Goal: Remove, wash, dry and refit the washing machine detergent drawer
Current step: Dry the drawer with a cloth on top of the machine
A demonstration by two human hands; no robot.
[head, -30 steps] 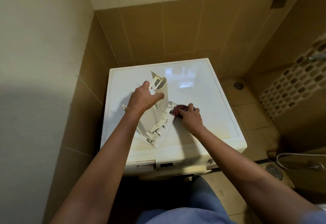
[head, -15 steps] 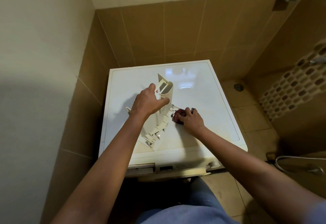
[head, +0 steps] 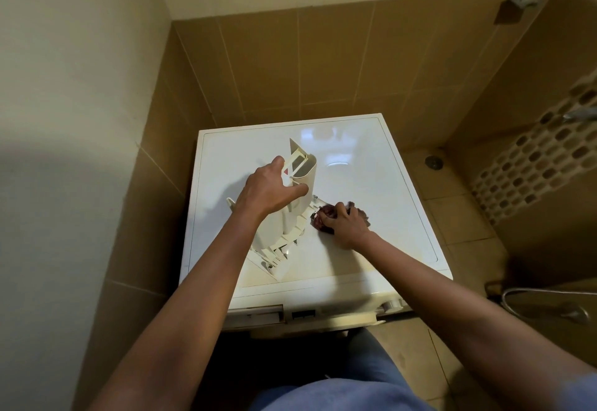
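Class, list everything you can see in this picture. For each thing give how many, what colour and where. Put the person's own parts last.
washing machine: one, white, in the tiled corner, seen from above
drawer: one, cream, tilted on end on the machine's top
cloth: one, dark red, on the machine's top, right of the drawer
wall tiles: many, brown, behind and beside the machine
mosaic strip: one, brown and white, right wall
floor drain: one, metal, floor right of the machine
hose: one, silver, low right
left hand: one, grips the drawer near its top
right hand: one, holds the cloth
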